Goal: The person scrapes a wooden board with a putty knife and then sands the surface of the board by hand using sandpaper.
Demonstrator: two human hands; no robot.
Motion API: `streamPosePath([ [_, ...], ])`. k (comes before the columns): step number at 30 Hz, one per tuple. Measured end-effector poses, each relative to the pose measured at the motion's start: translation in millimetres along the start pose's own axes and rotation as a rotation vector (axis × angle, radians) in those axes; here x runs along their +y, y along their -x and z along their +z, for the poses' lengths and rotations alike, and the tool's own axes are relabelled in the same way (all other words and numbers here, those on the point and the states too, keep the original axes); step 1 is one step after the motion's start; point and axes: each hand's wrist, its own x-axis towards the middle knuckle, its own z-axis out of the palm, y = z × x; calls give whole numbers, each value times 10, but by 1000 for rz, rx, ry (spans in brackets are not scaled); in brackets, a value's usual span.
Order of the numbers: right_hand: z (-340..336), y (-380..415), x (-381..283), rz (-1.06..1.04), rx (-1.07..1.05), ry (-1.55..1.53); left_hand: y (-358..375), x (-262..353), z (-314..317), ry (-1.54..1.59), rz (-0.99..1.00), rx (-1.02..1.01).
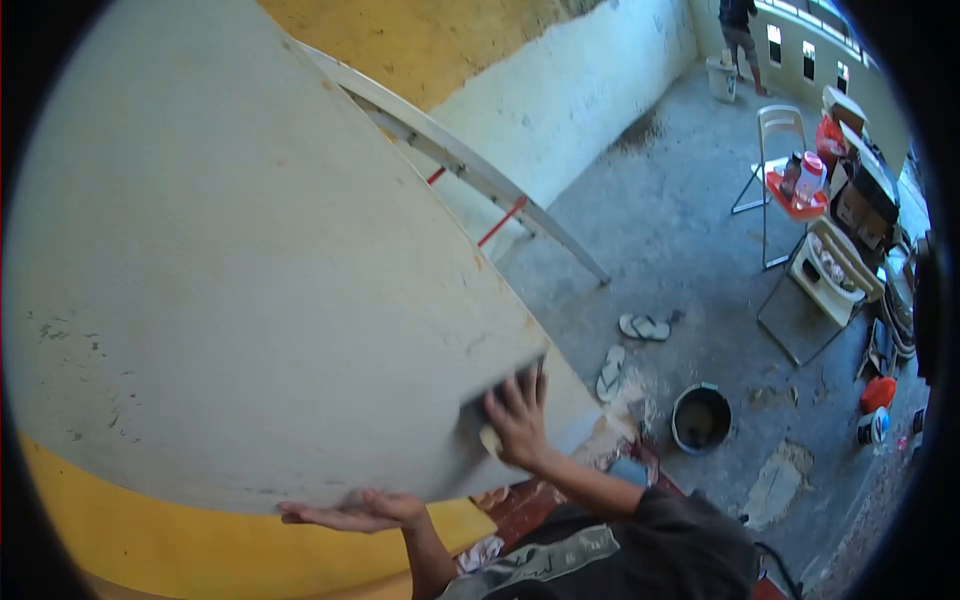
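A large whitish panel or wall surface (260, 280) fills the left and centre, with scuffed spots at its far left. My right hand (518, 420) lies with fingers spread over a dark flat tool (475, 408), pressing it against the surface near its lower right edge. A pale handle-like part shows beneath the palm. Below the surface's lower edge, my left hand (355, 512) is held palm up with its fingers stretched out and nothing in it.
A ladder (460, 155) leans behind the surface. On the concrete floor are slippers (643, 327), a dark bucket (701, 418), folding chairs (780, 125) and piled boxes (865, 205). Another person (738, 35) stands at the far back by a white bucket (721, 80).
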Motion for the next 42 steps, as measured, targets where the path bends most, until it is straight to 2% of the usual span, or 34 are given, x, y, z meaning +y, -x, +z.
streamPosePath([
  [1,-78,244,119,-36,-113,22,-5,-24,55,-7,-8,11],
  [3,-737,563,106,19,-289,20,14,-95,-83,-20,97,-30],
  [4,-1008,634,152,21,-319,32,22,-95,-87,-31,100,-34],
  [5,-1308,681,158,66,-454,6,10,-39,-123,-39,67,-41],
  [6,-1539,719,138,115,-588,-21,-3,4,-163,84,59,-16],
  [7,-1682,848,126,114,-616,-6,5,35,-227,208,52,14],
  [8,-1743,1022,154,348,-705,-78,115,143,-283,302,30,27],
  [9,-1809,1114,162,584,-782,-145,268,293,-473,280,222,-148],
  [10,-1863,1079,69,630,-777,-134,430,408,-711,253,410,-326],
  [11,-1885,1149,53,625,-796,-110,605,435,-856,502,267,-724],
  [12,-1882,1307,109,966,-758,-277,845,471,-942,755,98,-1118],
  [13,-1874,1459,204,1309,-705,-435,1298,651,-872,781,-222,-1133],
  [14,-1808,1578,304,1351,-567,-573,1686,898,-818,789,-556,-1125],
  [15,-1714,1694,417,1389,-438,-707,1765,1060,-825,858,-1209,-1258],
  [16,-1636,1763,523,1498,-455,-649,2826,978,-804,975,-1671,-1416],
  [17,-1547,1791,641,1599,-467,-586,3144,993,-735,1194,-1926,-1465],
  [18,-1498,1801,756,1627,-559,-578,2573,1113,-710,1134,-2122,-1485],
  [19,-1515,1835,792,1661,-647,-573,2818,1211,-760,1127,-2189,-1410],
  [21,-1647,1739,821,1732,-774,-494,3450,1363,-747,882,-1333,-1469],
  [23,-1935,1767,974,1793,-873,-413,3356,1336,-846,501,-1234,-1543],
  [24,-2167,1944,1273,1411,-1181,-230,3521,1308,-942,530,-1399,-1408],
  [25,-2423,2075,1484,994,-1423,-67,3810,1295,-1056,325,-1390,-1266],
  [26,-2683,2118,1611,998,-1475,52,4149,1227,-1230,116,-1315,-1230],
  [27,-2977,2180,1745,1002,-1521,169,4749,1125,-1453,24,-1348,-1151],
  [28,-3352,2507,2044,1076,-1438,95,5120,1088,-1781,-69,-1383,-1079],
  [29,-3678,2886,2267,1154,-1357,28,5045,1137,-2140,-171,-1456,-1140],
  [30,-3953,3022,2174,1170,-1383,20,4919,1247,-2502,-274,-1533,-1200],
  [32,-4317,3065,2026,2051,-1107,-600,4848,1498,-3253,-330,-1543,-1284],
  [34,-4300,2790,1711,2143,-1154,-635,4574,1819,-3714,-686,-1564,-1489],
  [36,-4142,2528,1398,2334,-1219,-685,4493,2038,-4190,-639,-1529,-1572],
  [37,-4161,2635,1462,2366,-1191,-716,4395,2132,-4327,-657,-1499,-1610],
  [39,-4250,2812,1698,1690,-1365,-491,4222,2330,-4536,-532,-1685,-1475],
  [41,-4224,2731,1773,1590,-1359,-610,4386,2316,-4780,-600,-1569,-1606],
  [42,-4163,2702,1767,1613,-1343,-623,4403,2306,-4791,-527,-1514,-1531],
])
